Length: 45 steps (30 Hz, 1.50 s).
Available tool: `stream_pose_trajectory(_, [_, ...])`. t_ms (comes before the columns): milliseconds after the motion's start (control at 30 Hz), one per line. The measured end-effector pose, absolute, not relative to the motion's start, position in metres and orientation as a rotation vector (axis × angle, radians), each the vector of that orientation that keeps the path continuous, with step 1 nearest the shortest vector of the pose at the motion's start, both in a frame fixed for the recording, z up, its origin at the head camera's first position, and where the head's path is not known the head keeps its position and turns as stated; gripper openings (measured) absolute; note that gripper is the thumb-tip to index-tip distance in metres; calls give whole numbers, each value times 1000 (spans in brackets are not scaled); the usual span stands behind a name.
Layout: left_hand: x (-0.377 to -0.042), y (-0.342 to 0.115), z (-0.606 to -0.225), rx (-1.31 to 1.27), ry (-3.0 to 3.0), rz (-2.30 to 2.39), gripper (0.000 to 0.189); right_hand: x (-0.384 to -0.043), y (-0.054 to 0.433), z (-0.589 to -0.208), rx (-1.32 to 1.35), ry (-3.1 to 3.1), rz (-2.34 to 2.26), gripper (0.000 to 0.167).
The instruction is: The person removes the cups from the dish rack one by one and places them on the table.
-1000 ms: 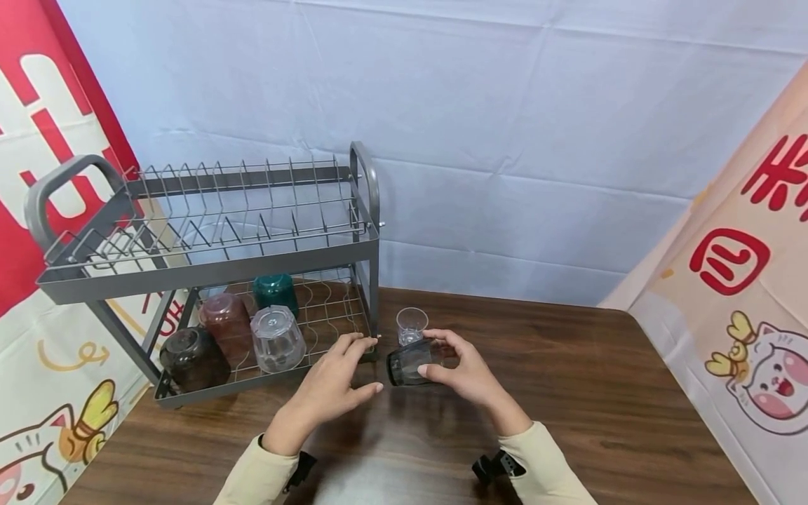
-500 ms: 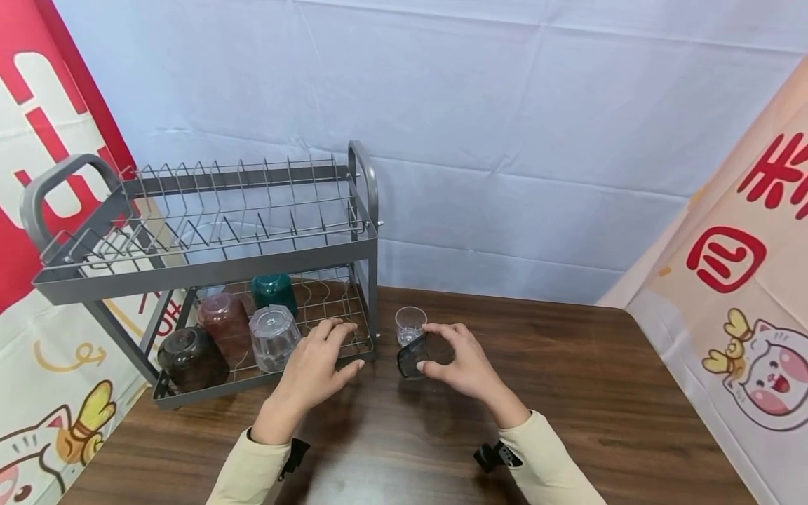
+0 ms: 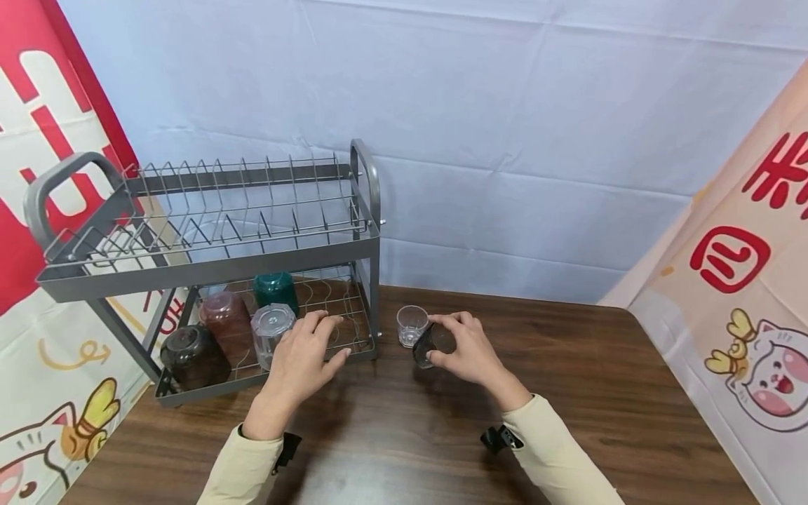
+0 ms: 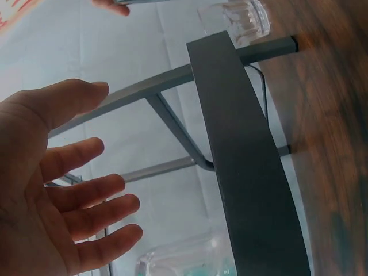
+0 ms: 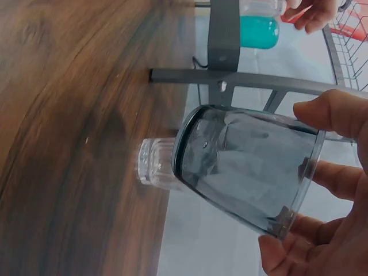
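Observation:
My right hand holds a smoky grey tumbler near its rim, between thumb and fingers. The tumbler is tilted, its thick base toward the table. Just beyond it a small clear glass stands on the table. My left hand hangs with fingers spread in front of the rack's lower tier and holds nothing. From the head view it partly covers an upturned clear faceted cup. In the left wrist view the thumb and fingers are apart, beside the rack's grey bar.
A grey two-tier dish rack stands at the left, plate slots on top. Its lower tier also bears a pink cup, a teal cup and a dark brown cup. A pale cloth hangs behind the wooden table.
My right hand has moved a little right and away from me, turning the tumbler from nearly sideways to base-down at a tilt. My left hand has drawn left, away from the tumbler.

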<state>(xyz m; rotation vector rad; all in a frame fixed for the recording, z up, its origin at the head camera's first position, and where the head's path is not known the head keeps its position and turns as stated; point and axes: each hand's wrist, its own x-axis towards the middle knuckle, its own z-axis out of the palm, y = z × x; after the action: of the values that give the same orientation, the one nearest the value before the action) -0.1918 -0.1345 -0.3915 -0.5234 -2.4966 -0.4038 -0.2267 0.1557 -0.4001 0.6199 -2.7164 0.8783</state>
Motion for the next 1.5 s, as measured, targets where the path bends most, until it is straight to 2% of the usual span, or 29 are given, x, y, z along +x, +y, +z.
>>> stream_pose_trajectory(433, [-194,-150,-383,-467,-2488,-382,51,-246,163,-402,561,-2765,699,58])
stream_pose_trajectory(1500, [-199,-174,-375,-315,-2583,-371,53,-285,170,-417,455,-2955,705,56])
